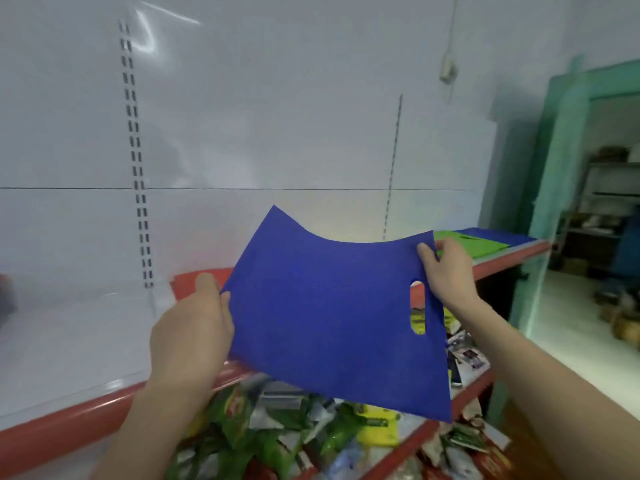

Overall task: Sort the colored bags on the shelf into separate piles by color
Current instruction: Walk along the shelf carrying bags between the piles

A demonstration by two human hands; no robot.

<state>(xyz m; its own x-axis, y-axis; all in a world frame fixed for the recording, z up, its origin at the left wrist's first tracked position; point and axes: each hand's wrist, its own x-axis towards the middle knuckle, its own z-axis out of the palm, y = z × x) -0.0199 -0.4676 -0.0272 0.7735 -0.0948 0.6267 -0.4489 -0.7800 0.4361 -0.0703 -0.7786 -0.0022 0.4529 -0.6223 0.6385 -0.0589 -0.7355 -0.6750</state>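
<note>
- A slotted upright runs down the white back panel at 10 o'clock in the view.
- The shelf, white with a red front rim, crosses from 8 o'clock up to 3 o'clock.
- The left hand grips the blue bag's left edge, at its 9 o'clock. The back of the hand faces the camera and the fingers curl round the edge.
- A red bag lies flat on the shelf just behind that hand, partly hidden by it.
- The blue bag is held up in the air over the shelf's front rim, mid-view, slightly bowed and tilted. Its cut-out handle sits near its right edge, at 3 o'clock.
- Loose packets, green, yellow and silver, fill the lower shelf at 6 o'clock.
- The right hand pinches the blue bag's top right corner, at its 2 o'clock, thumb on the near face and fingers behind.
- A green bag lies flat on the shelf just beyond that hand.
- A blue pile lies at the shelf's far right end, touching the green bag.
- A green door frame stands at 3 o'clock.
</note>
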